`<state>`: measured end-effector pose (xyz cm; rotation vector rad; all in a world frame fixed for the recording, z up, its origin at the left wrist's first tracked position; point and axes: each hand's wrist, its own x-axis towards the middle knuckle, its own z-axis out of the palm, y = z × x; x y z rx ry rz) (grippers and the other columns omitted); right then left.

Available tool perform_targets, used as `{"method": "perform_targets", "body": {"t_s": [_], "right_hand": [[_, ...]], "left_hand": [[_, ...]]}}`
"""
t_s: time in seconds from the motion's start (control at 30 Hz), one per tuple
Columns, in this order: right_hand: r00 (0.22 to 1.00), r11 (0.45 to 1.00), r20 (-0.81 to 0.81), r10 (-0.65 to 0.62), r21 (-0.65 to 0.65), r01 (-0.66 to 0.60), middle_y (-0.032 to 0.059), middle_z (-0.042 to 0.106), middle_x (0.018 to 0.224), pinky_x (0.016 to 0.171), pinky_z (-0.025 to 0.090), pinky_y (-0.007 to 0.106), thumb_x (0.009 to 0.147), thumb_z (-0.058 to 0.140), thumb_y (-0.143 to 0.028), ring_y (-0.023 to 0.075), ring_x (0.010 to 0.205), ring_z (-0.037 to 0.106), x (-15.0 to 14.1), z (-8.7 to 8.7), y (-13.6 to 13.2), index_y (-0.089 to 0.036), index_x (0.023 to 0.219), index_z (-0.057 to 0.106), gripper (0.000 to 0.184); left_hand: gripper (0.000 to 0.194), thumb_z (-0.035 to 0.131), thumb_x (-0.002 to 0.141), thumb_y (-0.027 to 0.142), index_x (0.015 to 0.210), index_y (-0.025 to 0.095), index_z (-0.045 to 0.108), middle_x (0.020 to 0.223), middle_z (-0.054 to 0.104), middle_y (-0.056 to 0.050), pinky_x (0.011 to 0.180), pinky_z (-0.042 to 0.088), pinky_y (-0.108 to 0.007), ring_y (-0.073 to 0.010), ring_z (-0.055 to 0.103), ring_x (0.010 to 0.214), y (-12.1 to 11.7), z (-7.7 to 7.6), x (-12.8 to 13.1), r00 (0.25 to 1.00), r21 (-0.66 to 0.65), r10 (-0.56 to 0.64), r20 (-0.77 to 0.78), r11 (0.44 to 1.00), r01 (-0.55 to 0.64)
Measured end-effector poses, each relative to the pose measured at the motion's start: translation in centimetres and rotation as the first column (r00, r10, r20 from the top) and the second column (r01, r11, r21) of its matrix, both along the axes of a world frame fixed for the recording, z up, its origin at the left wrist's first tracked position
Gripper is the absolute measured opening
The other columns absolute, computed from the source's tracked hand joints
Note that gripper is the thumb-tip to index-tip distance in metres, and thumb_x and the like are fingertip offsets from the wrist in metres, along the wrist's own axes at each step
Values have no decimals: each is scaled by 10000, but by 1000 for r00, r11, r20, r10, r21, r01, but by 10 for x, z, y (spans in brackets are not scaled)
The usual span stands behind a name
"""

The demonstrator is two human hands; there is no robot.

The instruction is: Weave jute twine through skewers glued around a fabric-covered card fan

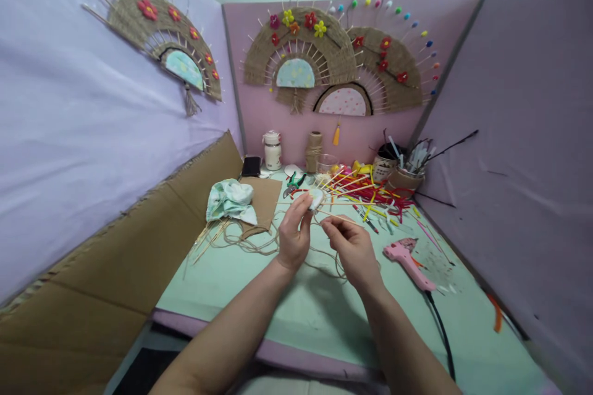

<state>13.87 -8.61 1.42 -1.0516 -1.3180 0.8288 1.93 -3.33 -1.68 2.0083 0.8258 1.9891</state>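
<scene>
You've got your left hand gripping the little fan above the table, sticks pointing away, probably so your right hand, pinching what looks like twine, has room.

This looks like a craft workshop, a small booth with lilac and pink panels. Flower-decorated fans hang on them, and a pink glue gun, green-handled cutters and a twine spool share the table.
</scene>
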Motion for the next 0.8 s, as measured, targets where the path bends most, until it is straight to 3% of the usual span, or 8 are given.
{"method": "perform_targets", "body": {"t_s": [0.23,0.8], "right_hand": [[964,961,165,-211,216,173,5,546,721,600,388,256,819,610,-318,133,662,496,1,3,4,-189,812,678,146],[918,890,114,-380,315,329,23,616,772,594,433,255,812,617,-293,145,695,550,-1,-2,6,-184,777,654,121]], "left_hand": [[360,466,892,158,1231,244,550,1249,590,-95,1025,409,-423,-198,522,1194,-1,-2,3,1000,-3,-13,-25,1000,13],[353,466,890,148,1217,248,555,1238,592,-91,1017,420,-424,-196,524,1185,-4,-2,5,997,-35,-62,-46,998,61]]}}
